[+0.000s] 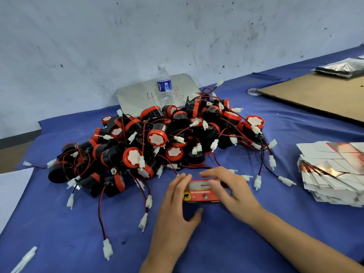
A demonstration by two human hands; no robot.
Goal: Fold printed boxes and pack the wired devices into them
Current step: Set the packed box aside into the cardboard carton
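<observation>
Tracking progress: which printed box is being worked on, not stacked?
The red box touched by left hand and right hand; the rest lie flat in the stack at right.

Grey sheet [136, 91], far centre: handwritten red "4", and a second red character right of the bottle [164, 85], not legible; bottle's blue label: barcode, print too small to read; red box [199, 195], near centre: lettering blurred, unreadable.
</observation>
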